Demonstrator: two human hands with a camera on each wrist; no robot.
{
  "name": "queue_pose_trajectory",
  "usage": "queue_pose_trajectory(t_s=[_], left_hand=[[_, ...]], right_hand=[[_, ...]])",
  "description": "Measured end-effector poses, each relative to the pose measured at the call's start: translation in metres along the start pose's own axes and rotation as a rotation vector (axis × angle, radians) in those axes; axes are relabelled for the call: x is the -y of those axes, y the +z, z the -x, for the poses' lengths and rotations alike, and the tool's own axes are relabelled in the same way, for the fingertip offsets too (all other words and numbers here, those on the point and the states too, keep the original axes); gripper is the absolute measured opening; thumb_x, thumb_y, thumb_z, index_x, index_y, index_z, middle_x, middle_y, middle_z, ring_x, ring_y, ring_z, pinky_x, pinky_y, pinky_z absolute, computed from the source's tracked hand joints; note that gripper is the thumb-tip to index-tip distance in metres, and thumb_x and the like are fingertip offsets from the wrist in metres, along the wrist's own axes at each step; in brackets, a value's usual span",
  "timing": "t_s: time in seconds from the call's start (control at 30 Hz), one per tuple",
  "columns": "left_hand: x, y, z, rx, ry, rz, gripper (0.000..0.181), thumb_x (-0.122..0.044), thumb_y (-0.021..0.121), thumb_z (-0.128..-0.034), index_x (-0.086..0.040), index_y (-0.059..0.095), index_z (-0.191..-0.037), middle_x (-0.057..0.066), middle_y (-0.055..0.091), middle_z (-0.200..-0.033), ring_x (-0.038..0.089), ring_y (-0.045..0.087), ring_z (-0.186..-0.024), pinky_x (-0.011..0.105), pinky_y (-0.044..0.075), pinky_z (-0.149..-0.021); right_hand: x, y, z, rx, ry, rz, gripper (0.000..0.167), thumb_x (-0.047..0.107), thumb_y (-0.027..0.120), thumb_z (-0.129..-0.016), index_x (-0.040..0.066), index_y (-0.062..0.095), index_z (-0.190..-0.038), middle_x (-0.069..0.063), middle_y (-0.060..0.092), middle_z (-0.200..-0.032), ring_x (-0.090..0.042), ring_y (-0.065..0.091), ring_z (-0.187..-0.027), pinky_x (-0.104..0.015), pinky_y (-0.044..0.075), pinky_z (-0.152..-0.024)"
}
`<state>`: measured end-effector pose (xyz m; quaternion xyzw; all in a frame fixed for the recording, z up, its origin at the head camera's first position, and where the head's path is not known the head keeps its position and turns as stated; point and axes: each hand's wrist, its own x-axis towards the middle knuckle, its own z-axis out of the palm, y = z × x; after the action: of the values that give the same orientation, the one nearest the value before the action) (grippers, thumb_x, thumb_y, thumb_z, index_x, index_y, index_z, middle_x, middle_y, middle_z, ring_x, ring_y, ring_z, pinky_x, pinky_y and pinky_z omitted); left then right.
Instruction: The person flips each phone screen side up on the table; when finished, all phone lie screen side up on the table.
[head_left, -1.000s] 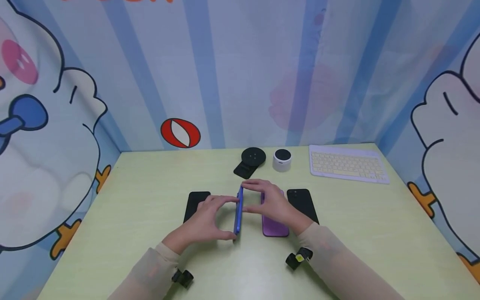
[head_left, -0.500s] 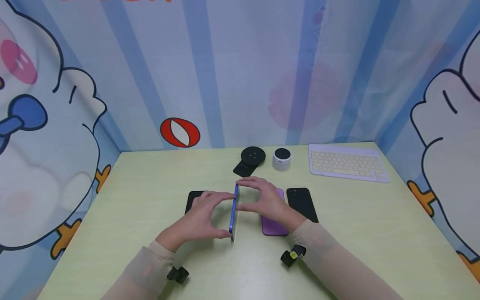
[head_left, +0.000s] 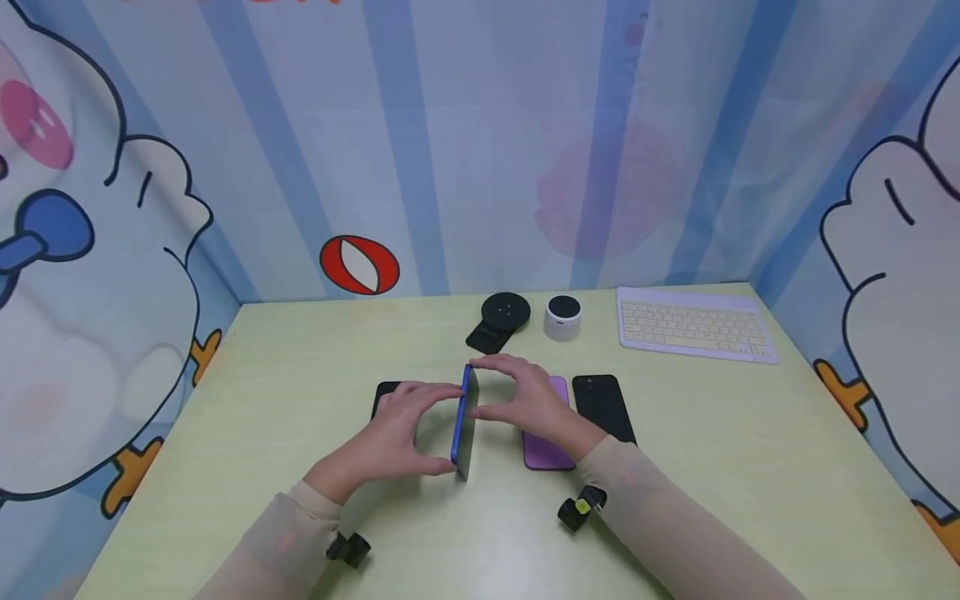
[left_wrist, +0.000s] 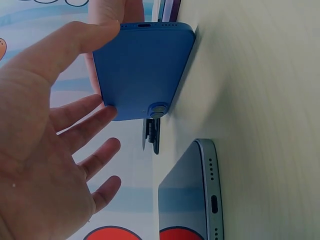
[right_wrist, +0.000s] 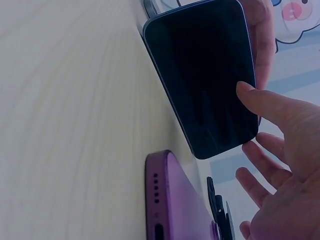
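Observation:
A blue phone [head_left: 460, 421] stands on its long edge, leaning slightly, between both hands. My left hand [head_left: 386, 442] holds it with the thumb at the near end and fingers towards the far end. In the left wrist view its blue back [left_wrist: 140, 75] and camera lenses show. My right hand [head_left: 540, 404] pinches its far part, thumb on the dark screen [right_wrist: 200, 80]. A purple phone [head_left: 547, 454] lies partly beneath the right hand, and a black phone [head_left: 602, 404] lies to its right. Another dark phone [head_left: 386, 389] is mostly covered by the left hand.
At the back of the pale table [head_left: 300, 350] are a black folding stand with a round pad [head_left: 506, 311], a small white speaker [head_left: 562, 318] with a black top, and a lilac keyboard [head_left: 697, 327]. A printed curtain hangs behind.
Both hands have carried the blue phone a little to the left. Its upper edge has leaned leftwards, so more of the dark screen shows from above.

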<state>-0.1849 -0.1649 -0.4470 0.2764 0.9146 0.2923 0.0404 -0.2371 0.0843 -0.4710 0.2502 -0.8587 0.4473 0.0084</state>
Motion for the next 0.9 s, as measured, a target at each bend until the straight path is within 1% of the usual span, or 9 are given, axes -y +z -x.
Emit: queue_pose_trajectory(t_s=[0.17,0.3,0.4,0.5,0.6,0.73,0.9], left_hand=[[0.004,-0.002,0.003,-0.008,0.001,0.01,0.091,-0.037,0.095,-0.072,-0.027,0.051,-0.151,-0.002,0.052,-0.156,0.029,0.037,-0.142,0.063,0.027,-0.112],[0.007,-0.003,0.006,-0.027,0.012,0.0,0.09,-0.035,0.095,-0.0716,-0.025,0.052,-0.15,-0.001,0.053,-0.155,0.033,0.036,-0.143,0.066,0.027,-0.111],[0.009,-0.004,0.009,-0.033,0.0,-0.006,0.089,-0.036,0.094,-0.0722,-0.025,0.052,-0.15,0.0,0.053,-0.155,0.033,0.037,-0.143,0.068,0.029,-0.111],[0.01,-0.004,0.011,-0.03,-0.025,-0.016,0.088,-0.038,0.093,-0.0732,-0.025,0.052,-0.15,0.0,0.052,-0.155,0.032,0.037,-0.143,0.066,0.031,-0.11],[0.01,-0.005,0.013,-0.03,-0.042,-0.036,0.088,-0.038,0.092,-0.0734,-0.024,0.052,-0.15,0.002,0.052,-0.156,0.032,0.037,-0.143,0.063,0.033,-0.109],[0.013,-0.002,0.013,-0.056,-0.043,-0.07,0.087,-0.035,0.092,-0.072,-0.021,0.054,-0.149,0.003,0.053,-0.154,0.032,0.038,-0.141,0.06,0.034,-0.105],[0.015,0.004,0.014,-0.082,-0.054,-0.098,0.088,-0.032,0.092,-0.0695,-0.018,0.054,-0.147,0.003,0.055,-0.152,0.033,0.039,-0.139,0.06,0.034,-0.102]], right_hand=[[-0.002,0.002,-0.003,0.049,0.043,0.024,0.071,0.024,0.093,-0.076,0.021,0.065,-0.141,-0.001,0.066,-0.143,-0.027,0.056,-0.138,-0.051,0.042,-0.115],[-0.005,0.004,-0.004,0.11,0.074,0.121,0.078,0.026,0.095,-0.073,0.022,0.062,-0.144,0.0,0.067,-0.141,-0.026,0.057,-0.137,-0.057,0.036,-0.115],[-0.007,0.005,-0.004,0.139,0.076,0.183,0.083,0.024,0.096,-0.071,0.023,0.06,-0.146,0.001,0.069,-0.138,-0.026,0.056,-0.138,-0.062,0.029,-0.114],[-0.008,0.007,-0.004,0.147,0.079,0.205,0.083,0.02,0.097,-0.07,0.023,0.061,-0.145,0.002,0.071,-0.135,-0.026,0.056,-0.138,-0.065,0.024,-0.113],[-0.009,0.008,-0.005,0.146,0.089,0.223,0.083,0.02,0.097,-0.069,0.025,0.061,-0.144,0.003,0.071,-0.134,-0.027,0.055,-0.137,-0.066,0.021,-0.113],[-0.01,0.01,-0.005,0.139,0.093,0.249,0.084,0.02,0.097,-0.068,0.027,0.061,-0.144,0.001,0.069,-0.135,-0.027,0.054,-0.137,-0.067,0.02,-0.114],[-0.011,0.011,-0.005,0.138,0.102,0.27,0.083,0.023,0.097,-0.069,0.028,0.062,-0.144,-0.002,0.066,-0.138,-0.028,0.053,-0.137,-0.067,0.019,-0.115]])
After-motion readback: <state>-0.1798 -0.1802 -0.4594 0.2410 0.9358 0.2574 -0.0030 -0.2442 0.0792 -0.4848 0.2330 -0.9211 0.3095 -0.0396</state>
